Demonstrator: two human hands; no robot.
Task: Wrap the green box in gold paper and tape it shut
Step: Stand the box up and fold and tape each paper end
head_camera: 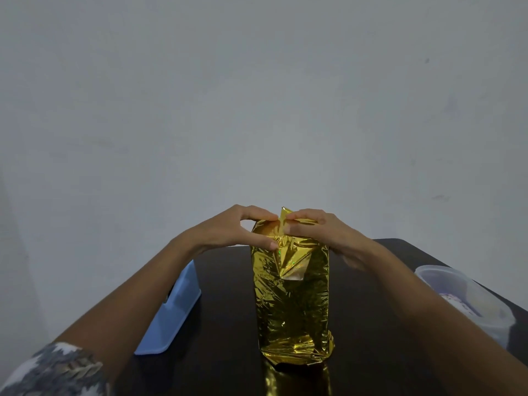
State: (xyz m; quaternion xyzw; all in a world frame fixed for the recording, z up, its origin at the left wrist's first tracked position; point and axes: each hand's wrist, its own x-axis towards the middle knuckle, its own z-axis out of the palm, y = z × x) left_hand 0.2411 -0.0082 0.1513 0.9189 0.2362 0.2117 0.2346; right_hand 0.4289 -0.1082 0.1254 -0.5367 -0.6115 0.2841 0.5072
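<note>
Left hand [243, 230] and right hand [323, 232] pinch the top folds of the gold paper [291, 304]

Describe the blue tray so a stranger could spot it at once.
Start at the dark table and the gold parcel standing in its middle. Left of the parcel, at the table's edge, lies the blue tray. It alone is blue; the tub on the right is clear.

No legible text, label, brand, number or sign found on the gold paper [291, 304], the blue tray [174, 318], the clear plastic container [468, 298] or the dark table [225, 281].
</note>
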